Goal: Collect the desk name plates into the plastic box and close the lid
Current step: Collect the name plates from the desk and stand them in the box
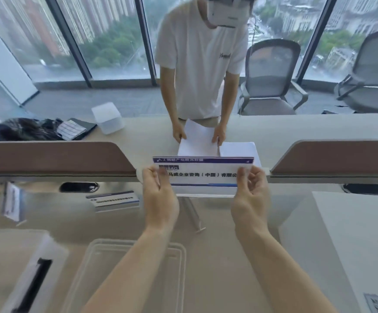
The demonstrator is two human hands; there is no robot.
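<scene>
Pinching one name plate (202, 175), two hands (161, 195) (250, 195)

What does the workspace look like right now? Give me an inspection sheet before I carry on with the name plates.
Surface: beige desk, brown dividers along its far edge.
Job's things: held name plate raised above the desk; second name plate and third name plate stand at left; clear plastic box open at the near edge, looks empty; lid not identified.
Clutter: clear holder strip lying flat; white sheet at right.
Grips: left hand and right hand each pinch one end of the held name plate.
Cables: nothing seen.
Surroundings: a person opposite handling papers; office chairs; windows.
</scene>
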